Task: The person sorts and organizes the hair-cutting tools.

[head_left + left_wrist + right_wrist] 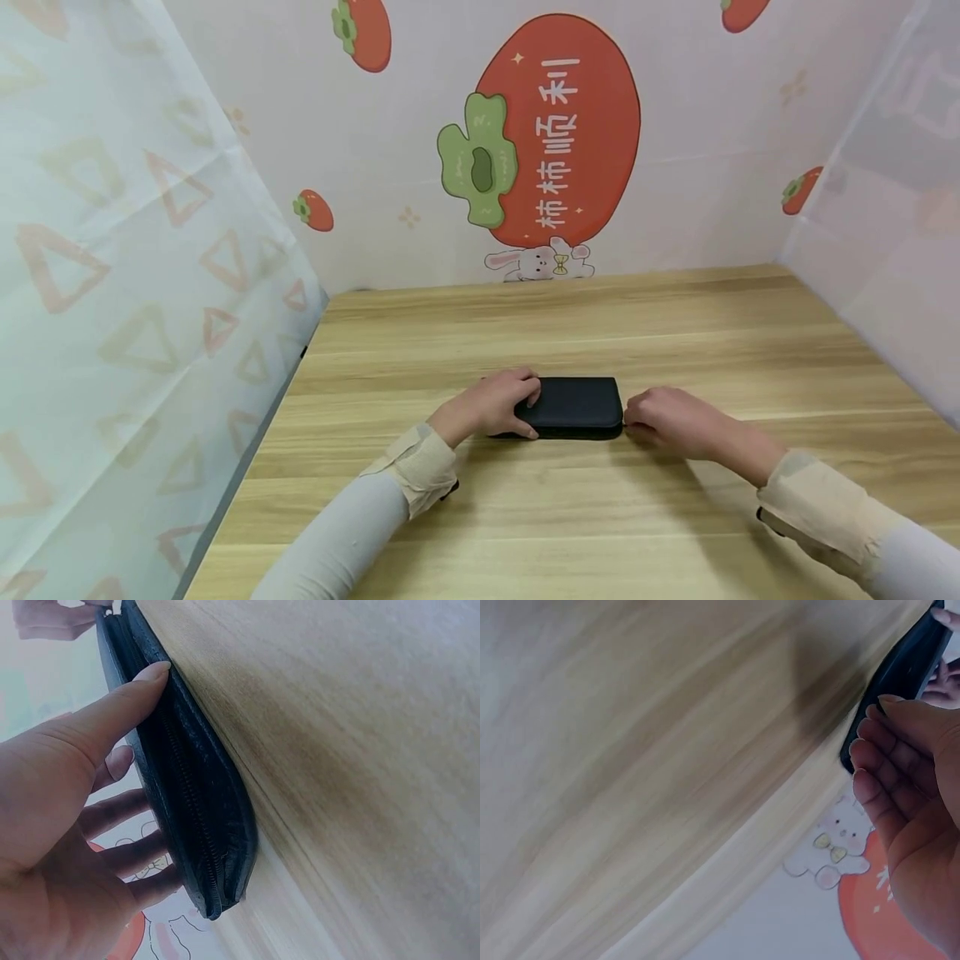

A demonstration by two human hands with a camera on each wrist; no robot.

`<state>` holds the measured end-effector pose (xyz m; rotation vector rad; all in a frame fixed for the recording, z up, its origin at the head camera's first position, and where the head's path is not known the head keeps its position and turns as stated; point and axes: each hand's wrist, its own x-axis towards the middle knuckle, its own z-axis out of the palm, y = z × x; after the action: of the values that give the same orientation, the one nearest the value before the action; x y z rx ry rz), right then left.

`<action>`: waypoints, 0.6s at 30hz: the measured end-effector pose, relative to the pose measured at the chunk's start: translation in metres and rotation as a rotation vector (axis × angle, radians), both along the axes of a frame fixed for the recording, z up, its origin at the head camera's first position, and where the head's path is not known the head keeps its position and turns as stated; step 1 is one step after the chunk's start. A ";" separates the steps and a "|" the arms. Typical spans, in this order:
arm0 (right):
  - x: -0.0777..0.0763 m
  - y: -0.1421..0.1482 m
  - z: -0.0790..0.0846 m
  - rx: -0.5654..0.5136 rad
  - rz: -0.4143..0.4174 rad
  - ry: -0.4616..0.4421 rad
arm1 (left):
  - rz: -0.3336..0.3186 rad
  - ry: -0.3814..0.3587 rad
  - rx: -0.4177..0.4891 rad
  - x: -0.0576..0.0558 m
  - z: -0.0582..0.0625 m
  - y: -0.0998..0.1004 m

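A black zippered case (577,404) lies flat on the wooden table, its long front side towards me. My left hand (498,404) grips its left end, the thumb on the front side and the fingers over the top. Along that side runs a dark zipper (187,784), plain in the left wrist view. At the case's right end, my right hand (671,421) pinches the small zipper pull (109,610) between thumb and curled forefinger. The fingers largely cover the pull.
The wooden table (525,517) extends around the case on all sides. Behind it stands a white backdrop (712,192) printed with persimmons and a rabbit. Patterned white sheets hang at the left (150,275) and right (885,208).
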<state>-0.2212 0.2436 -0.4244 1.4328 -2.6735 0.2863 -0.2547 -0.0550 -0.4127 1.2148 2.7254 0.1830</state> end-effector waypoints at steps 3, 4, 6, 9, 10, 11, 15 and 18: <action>0.004 -0.005 0.000 0.003 -0.003 -0.007 | 0.001 0.002 -0.001 0.000 -0.001 0.000; 0.005 -0.007 0.000 -0.002 -0.003 -0.004 | 0.001 0.003 -0.001 0.000 -0.001 0.000; 0.008 -0.011 0.000 0.000 -0.004 -0.005 | 0.001 0.006 0.000 0.000 -0.002 -0.001; 0.011 -0.019 0.000 0.001 0.007 0.002 | 0.001 0.006 0.000 0.000 -0.002 -0.001; 0.012 -0.022 0.000 0.004 0.011 0.011 | 0.001 0.006 -0.001 0.000 -0.002 -0.001; 0.013 -0.026 0.000 0.008 0.010 0.014 | 0.001 0.006 -0.002 0.000 -0.002 -0.001; 0.015 -0.040 0.000 0.016 0.003 0.038 | 0.004 0.007 -0.006 0.000 -0.001 0.000; 0.015 -0.051 -0.001 0.019 0.004 0.027 | 0.002 0.010 -0.008 0.000 0.000 0.000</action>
<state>-0.2064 0.1929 -0.4253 1.4376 -2.6593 0.2407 -0.2546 -0.0552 -0.4129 1.2139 2.7335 0.1659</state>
